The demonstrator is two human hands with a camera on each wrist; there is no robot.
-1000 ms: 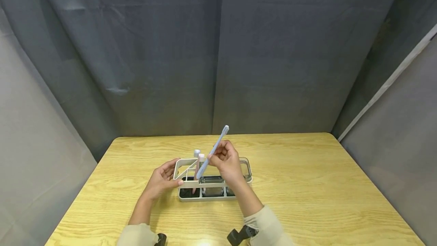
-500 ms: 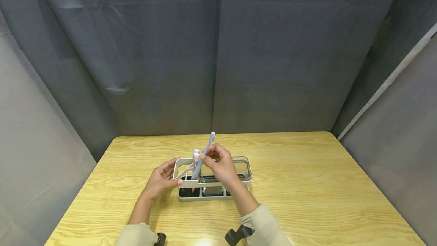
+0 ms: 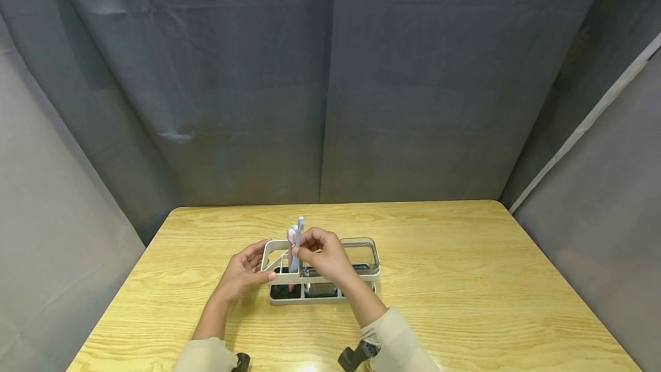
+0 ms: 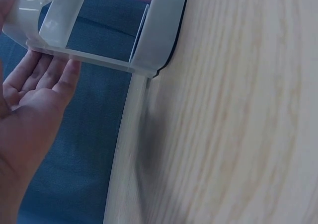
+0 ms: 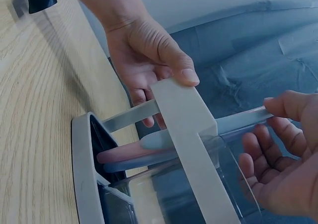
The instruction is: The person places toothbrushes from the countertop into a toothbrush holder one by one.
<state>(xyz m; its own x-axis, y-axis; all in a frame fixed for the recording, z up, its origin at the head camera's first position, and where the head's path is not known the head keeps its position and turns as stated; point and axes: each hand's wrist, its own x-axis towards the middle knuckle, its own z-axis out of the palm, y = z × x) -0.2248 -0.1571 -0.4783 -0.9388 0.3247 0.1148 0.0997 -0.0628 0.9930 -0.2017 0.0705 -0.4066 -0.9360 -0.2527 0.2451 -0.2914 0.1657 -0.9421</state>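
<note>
A white toothbrush holder [image 3: 316, 280] with an upper frame and black-lined base stands on the table. My left hand [image 3: 242, 271] grips its left end, thumb on the front rim and fingers behind. My right hand [image 3: 326, 256] pinches a light blue toothbrush [image 5: 243, 120] by the upper part of its handle. The right wrist view shows that handle running through the upper frame, its lower tip above the base. Beside it in the same compartment lean a pink toothbrush [image 5: 121, 152] and a blue one [image 5: 144, 160], whose lower ends reach down to the base.
Clear cups [image 3: 368, 252] sit in the holder's middle and right compartments. A wooden table [image 3: 465, 280] extends around it. Grey curtains [image 3: 413, 102] hang behind and at both sides.
My right hand has moved left and down, bringing the light blue toothbrush from a slant above the frame to nearly upright inside the left compartment. The left hand keeps its hold.
</note>
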